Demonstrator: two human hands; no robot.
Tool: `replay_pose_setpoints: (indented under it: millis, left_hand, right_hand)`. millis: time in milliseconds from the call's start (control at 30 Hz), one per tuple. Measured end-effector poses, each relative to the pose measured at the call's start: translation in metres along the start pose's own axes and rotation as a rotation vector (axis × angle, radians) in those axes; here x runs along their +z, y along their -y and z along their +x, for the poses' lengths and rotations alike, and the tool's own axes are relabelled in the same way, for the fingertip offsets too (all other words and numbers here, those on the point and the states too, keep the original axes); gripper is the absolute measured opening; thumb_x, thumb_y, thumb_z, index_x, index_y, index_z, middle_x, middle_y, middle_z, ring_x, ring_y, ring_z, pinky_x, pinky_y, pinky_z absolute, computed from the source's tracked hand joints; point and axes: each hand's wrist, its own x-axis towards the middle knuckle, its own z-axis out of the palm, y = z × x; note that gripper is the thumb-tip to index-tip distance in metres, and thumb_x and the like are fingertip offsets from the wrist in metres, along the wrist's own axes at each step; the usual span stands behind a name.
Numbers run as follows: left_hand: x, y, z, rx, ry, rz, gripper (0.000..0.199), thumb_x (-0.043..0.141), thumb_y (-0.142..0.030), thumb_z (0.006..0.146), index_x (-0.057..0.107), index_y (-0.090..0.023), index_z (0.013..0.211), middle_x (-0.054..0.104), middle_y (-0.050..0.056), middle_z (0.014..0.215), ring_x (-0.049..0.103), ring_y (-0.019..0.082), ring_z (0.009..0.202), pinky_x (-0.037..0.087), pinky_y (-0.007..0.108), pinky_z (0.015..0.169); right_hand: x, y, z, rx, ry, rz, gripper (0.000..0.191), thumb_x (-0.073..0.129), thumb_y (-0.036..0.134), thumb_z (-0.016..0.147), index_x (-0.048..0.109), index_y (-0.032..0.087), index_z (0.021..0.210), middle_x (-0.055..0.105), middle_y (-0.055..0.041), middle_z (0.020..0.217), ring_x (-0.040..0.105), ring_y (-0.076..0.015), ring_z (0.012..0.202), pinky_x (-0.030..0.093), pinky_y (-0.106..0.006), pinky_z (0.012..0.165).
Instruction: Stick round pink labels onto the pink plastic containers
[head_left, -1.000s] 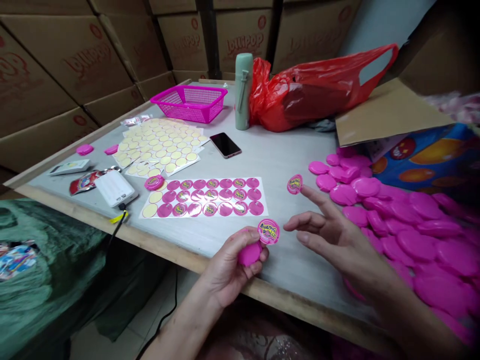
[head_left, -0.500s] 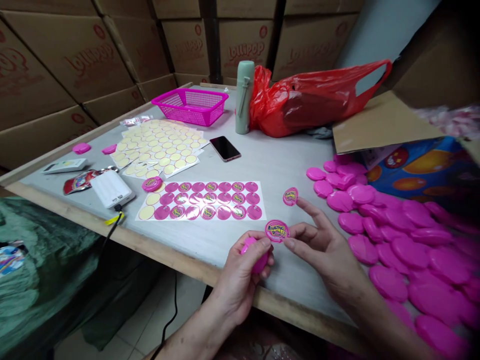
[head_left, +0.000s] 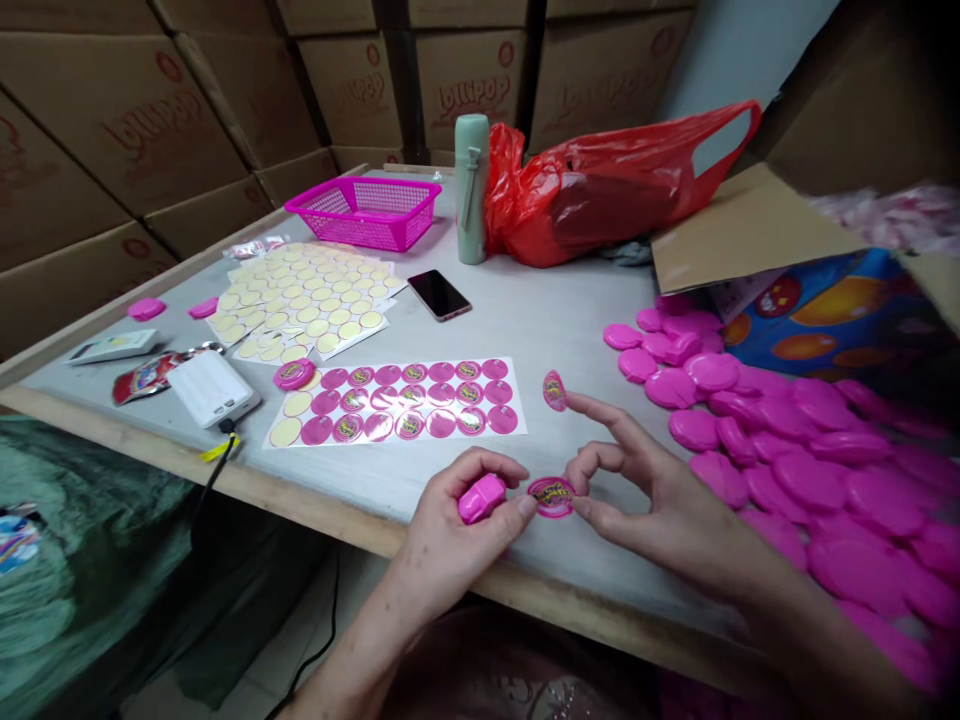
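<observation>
My left hand (head_left: 461, 525) is closed around a pink plastic case (head_left: 482, 498), which stands on edge between fingers and palm. Its thumb tip reaches the left edge of a round "Amazing" sticker (head_left: 551, 497). Pinching that sticker's right edge are the thumb and a finger of my right hand (head_left: 630, 475). A second round sticker (head_left: 554, 390) clings to the tip of my raised right index finger. Left of the hands lies a sheet of round pink stickers (head_left: 409, 400), with several bare yellowish spots at its left end. One stickered pink case (head_left: 294, 374) rests at the sheet's upper left corner.
Many pink cases (head_left: 814, 480) are heaped at right before an open carton (head_left: 750, 235). Farther back are a phone (head_left: 439, 295), a green flask (head_left: 472, 190), a red bag (head_left: 600, 190), a pink basket (head_left: 360, 215) and used sticker sheets (head_left: 300, 300). A white power bank (head_left: 214, 385) lies left.
My left hand has turned the pink case onto its edge and moved slightly left. The pinched sticker is lower and tilted flatter; the one on my index fingertip has turned more edge-on.
</observation>
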Motion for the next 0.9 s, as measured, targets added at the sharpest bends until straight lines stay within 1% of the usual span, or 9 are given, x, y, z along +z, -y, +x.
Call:
replay_pose_setpoints:
  millis: [67, 133, 267, 367, 467, 633, 733, 833, 900]
  left_hand:
    - [0.003, -0.001, 0.001, -0.041, 0.045, -0.039, 0.022, 0.077, -0.033, 0.078, 0.065, -0.015, 0.08, 0.058, -0.001, 0.075, 0.045, 0.008, 0.065, 0.036, 0.02, 0.059]
    - [0.008, 0.002, 0.003, -0.116, 0.058, -0.195, 0.023, 0.078, -0.034, 0.078, 0.063, -0.016, 0.078, 0.056, -0.002, 0.069, 0.043, 0.007, 0.061, 0.035, 0.019, 0.056]
    - [0.016, 0.01, 0.006, -0.285, -0.02, -0.597, 0.027, 0.081, -0.034, 0.077, 0.062, -0.018, 0.087, 0.06, -0.001, 0.071, 0.051, 0.007, 0.06, 0.036, 0.016, 0.051]
    - [0.02, 0.013, 0.006, -0.348, -0.078, -0.765, 0.029, 0.083, -0.029, 0.075, 0.062, -0.018, 0.092, 0.062, -0.001, 0.075, 0.056, 0.007, 0.062, 0.04, 0.014, 0.05]
    - [0.024, 0.014, 0.005, -0.358, -0.086, -0.802, 0.028, 0.083, -0.028, 0.076, 0.062, -0.017, 0.092, 0.062, -0.001, 0.077, 0.057, 0.006, 0.062, 0.042, 0.014, 0.05]
    - [0.029, 0.016, 0.005, -0.332, -0.037, -0.8, 0.026, 0.081, -0.028, 0.079, 0.064, -0.016, 0.093, 0.06, -0.001, 0.075, 0.057, 0.006, 0.063, 0.043, 0.012, 0.052]
    - [0.032, 0.017, 0.004, -0.306, -0.016, -0.77, 0.032, 0.075, -0.041, 0.085, 0.064, -0.014, 0.1, 0.061, 0.0, 0.079, 0.057, 0.007, 0.062, 0.045, 0.015, 0.052]
    - [0.034, 0.016, 0.002, -0.255, -0.009, -0.736, 0.048, 0.058, -0.058, 0.092, 0.06, -0.015, 0.112, 0.064, 0.004, 0.083, 0.059, 0.009, 0.06, 0.046, 0.018, 0.049]
    - [0.032, 0.014, 0.002, -0.242, -0.027, -0.753, 0.049, 0.051, -0.06, 0.095, 0.058, -0.015, 0.114, 0.064, 0.004, 0.081, 0.059, 0.011, 0.059, 0.046, 0.019, 0.048]
  right_hand:
    - [0.0, 0.0, 0.0, -0.011, 0.038, -0.018, 0.081, 0.065, 0.016, 0.085, 0.028, 0.041, 0.153, 0.064, 0.0079, 0.081, 0.066, -0.0166, 0.089, 0.041, -0.044, 0.109]
    - [0.0, -0.002, 0.001, -0.041, 0.026, 0.004, 0.081, 0.066, 0.018, 0.086, 0.028, 0.041, 0.154, 0.064, 0.0069, 0.084, 0.066, -0.0168, 0.091, 0.04, -0.045, 0.11]
    - [0.003, -0.009, 0.004, -0.111, -0.115, 0.128, 0.081, 0.071, 0.027, 0.086, 0.029, 0.037, 0.154, 0.066, 0.0011, 0.101, 0.064, -0.0196, 0.103, 0.044, -0.045, 0.107]
    - [0.008, -0.013, 0.004, -0.088, -0.181, 0.176, 0.081, 0.074, 0.033, 0.087, 0.029, 0.037, 0.154, 0.067, 0.0007, 0.1, 0.065, -0.0209, 0.103, 0.043, -0.047, 0.107]
    - [0.015, -0.015, 0.004, -0.028, -0.218, 0.199, 0.075, 0.073, 0.036, 0.088, 0.032, 0.037, 0.151, 0.068, 0.0025, 0.09, 0.065, -0.0211, 0.096, 0.043, -0.047, 0.105]
    - [0.02, -0.015, 0.004, 0.0, -0.291, 0.243, 0.071, 0.074, 0.036, 0.087, 0.037, 0.035, 0.147, 0.068, 0.0043, 0.083, 0.065, -0.0201, 0.089, 0.046, -0.041, 0.096]
    - [0.019, -0.014, 0.006, 0.017, -0.301, 0.28, 0.069, 0.074, 0.035, 0.086, 0.038, 0.034, 0.145, 0.068, 0.0047, 0.081, 0.064, -0.0186, 0.085, 0.046, -0.038, 0.092]
    - [0.013, -0.012, 0.009, 0.078, -0.289, 0.377, 0.071, 0.078, 0.034, 0.082, 0.041, 0.03, 0.143, 0.067, 0.005, 0.078, 0.063, -0.0167, 0.078, 0.047, -0.033, 0.081]
    - [0.009, -0.009, 0.011, 0.122, -0.284, 0.455, 0.074, 0.081, 0.033, 0.077, 0.044, 0.029, 0.141, 0.066, 0.0055, 0.076, 0.06, -0.015, 0.072, 0.046, -0.03, 0.072]
